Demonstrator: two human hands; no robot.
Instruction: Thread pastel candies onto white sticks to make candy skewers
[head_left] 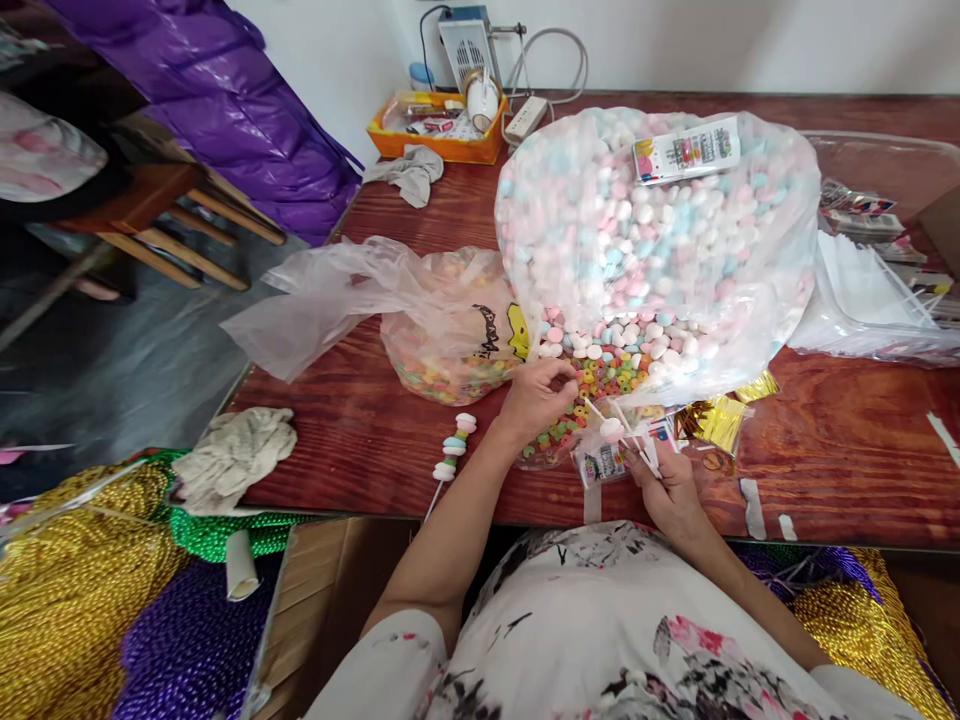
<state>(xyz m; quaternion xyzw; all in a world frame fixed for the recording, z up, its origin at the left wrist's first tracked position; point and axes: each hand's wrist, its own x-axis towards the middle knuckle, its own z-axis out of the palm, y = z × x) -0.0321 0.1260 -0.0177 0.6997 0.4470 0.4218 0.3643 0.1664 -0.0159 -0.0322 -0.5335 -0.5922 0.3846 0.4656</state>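
Observation:
My left hand [534,398] reaches into a heap of coloured cereal rings [600,378], its fingertips pinched at the rings. My right hand [669,482] grips a white stick [606,414] with one pink marshmallow [612,430] threaded on it, plus more sticks alongside. A finished skewer of stacked marshmallows [453,450] lies on the wooden table [360,430] left of my left arm. Just behind my hands, a big clear bag of pink, white and blue marshmallows [652,240] spills open.
A smaller bag of coloured rings [450,340] lies left of centre. Gold twist ties [716,420], a crumpled cloth [232,455], an orange tray [439,125] and clear wrappers [870,290] are on the table. Gold, green and purple bead piles [82,590] sit at the lower left.

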